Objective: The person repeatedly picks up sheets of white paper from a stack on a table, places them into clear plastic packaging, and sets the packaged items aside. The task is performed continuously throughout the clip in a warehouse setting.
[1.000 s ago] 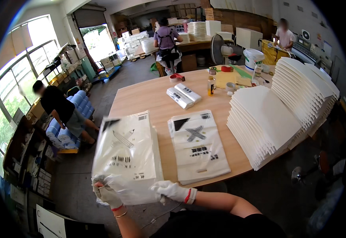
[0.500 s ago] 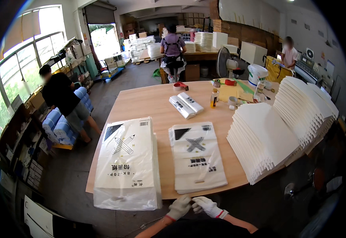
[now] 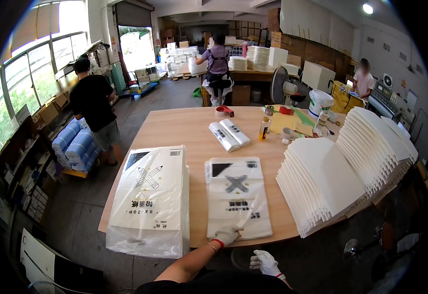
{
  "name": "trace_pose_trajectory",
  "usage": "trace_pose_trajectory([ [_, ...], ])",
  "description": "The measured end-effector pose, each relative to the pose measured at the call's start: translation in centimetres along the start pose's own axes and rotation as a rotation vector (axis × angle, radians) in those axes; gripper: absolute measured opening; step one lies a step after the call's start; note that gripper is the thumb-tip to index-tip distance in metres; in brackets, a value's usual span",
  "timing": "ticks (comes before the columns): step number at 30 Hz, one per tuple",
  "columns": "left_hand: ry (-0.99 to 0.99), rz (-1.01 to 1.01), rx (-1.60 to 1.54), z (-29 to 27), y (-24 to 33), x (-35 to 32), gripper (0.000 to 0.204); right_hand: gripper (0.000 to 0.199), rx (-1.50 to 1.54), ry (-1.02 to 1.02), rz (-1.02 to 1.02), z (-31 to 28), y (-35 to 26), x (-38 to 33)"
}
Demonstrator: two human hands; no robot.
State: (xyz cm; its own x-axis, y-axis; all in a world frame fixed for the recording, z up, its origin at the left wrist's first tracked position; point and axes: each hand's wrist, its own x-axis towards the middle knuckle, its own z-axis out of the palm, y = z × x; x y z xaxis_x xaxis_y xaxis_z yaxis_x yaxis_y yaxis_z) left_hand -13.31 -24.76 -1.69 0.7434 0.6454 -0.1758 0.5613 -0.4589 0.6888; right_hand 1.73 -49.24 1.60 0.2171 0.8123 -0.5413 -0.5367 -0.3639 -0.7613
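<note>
A stack of clear printed plastic bags (image 3: 238, 206) lies in front of me, with crossed pencils and dark print on the top one. My left hand (image 3: 227, 235), in a white glove with a red cuff, lies on the stack's near edge beside the handle slot. Its fingers reach to the right and look stretched out; no grip on a bag shows. Short of the table's edge, my right hand (image 3: 267, 263) hangs gloved in the air, fingers loosely bent and apart, holding nothing. Left of the bags stands a thick pile of plastic-wrapped drawing paper (image 3: 150, 196).
Fanned stacks of white sheets (image 3: 322, 171) cover the table's right side. Two folded plastic bundles (image 3: 229, 132), a glue bottle (image 3: 264, 128), a red tape dispenser (image 3: 224, 111) and a white bucket (image 3: 320, 102) stand farther back. A person in black (image 3: 93, 98) is at the left; others work behind.
My hands have parted: the left moved forward onto the bags, while the right stayed off the table's edge. The person in black turned away, and the one in purple reached out leftward.
</note>
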Motion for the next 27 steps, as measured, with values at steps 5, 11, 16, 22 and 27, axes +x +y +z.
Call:
trace_pose_trajectory([
  [5, -0.060, -0.091, -0.167, -0.8, -1.3, 3.0, 0.018, 0.039, 0.120, -0.099, -0.017, 3.8, -3.3, 5.8],
  [11, -0.156, -0.002, -0.161, -6.0, 3.4, 3.5, 0.015, 0.030, -0.136, -0.011, -0.318, 7.2, -5.7, 14.7],
  [16, 0.021, 0.023, -0.520, -6.9, -2.1, 5.9, 0.011, 0.049, -1.134, 0.259, -0.376, 4.6, -8.3, 13.1],
  [22, 0.504, -0.065, -0.630, -7.3, -0.4, 7.9, 0.009, 0.039, -1.401, 0.602, -0.990, 1.9, -8.2, 10.9],
  [27, 0.636, 0.340, -0.141, -8.7, 6.7, 6.5, 0.018, 0.035, -1.089, 0.135, -1.387, 7.5, -11.2, 12.2],
])
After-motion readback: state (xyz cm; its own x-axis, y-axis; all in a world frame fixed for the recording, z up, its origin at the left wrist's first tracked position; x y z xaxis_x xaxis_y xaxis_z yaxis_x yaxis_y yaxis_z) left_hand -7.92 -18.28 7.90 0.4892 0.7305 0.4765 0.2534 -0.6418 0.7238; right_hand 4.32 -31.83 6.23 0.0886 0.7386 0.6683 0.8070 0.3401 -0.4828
